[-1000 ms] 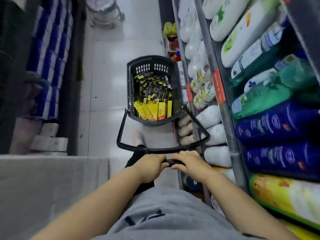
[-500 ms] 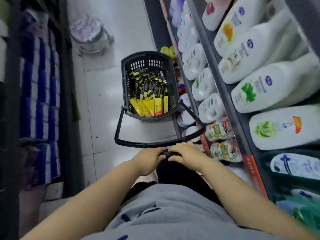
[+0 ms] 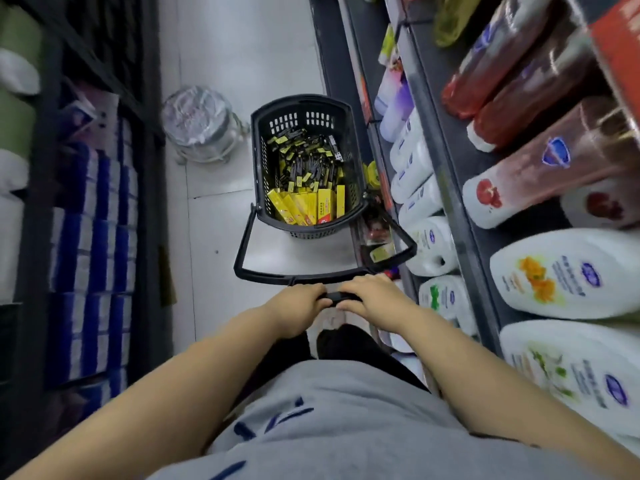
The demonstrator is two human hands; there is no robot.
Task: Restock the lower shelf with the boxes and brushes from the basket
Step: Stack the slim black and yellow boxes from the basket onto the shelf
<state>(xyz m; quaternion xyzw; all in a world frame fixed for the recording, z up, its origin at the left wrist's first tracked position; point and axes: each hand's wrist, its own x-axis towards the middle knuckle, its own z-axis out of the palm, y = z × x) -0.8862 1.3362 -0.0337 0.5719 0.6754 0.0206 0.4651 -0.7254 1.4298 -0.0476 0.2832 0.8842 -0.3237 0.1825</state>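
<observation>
- Store aisle, pale floor tiles (image 3: 214,220), stocked racks (image 3: 450,188) on both sides.
- My left hand (image 3: 298,306) and right hand (image 3: 374,296) curl round the handle (image 3: 242,251), side by side at its middle.
- Straight ahead of the grip is the basket (image 3: 258,161), down on the floor, long axis along the aisle.
- Yellow boxes (image 3: 304,206) lie at its near end, brushes (image 3: 308,164) piled beyond them.
- Lower shelf (image 3: 377,233) is just right of the basket, so I judge the right hand nearer.
</observation>
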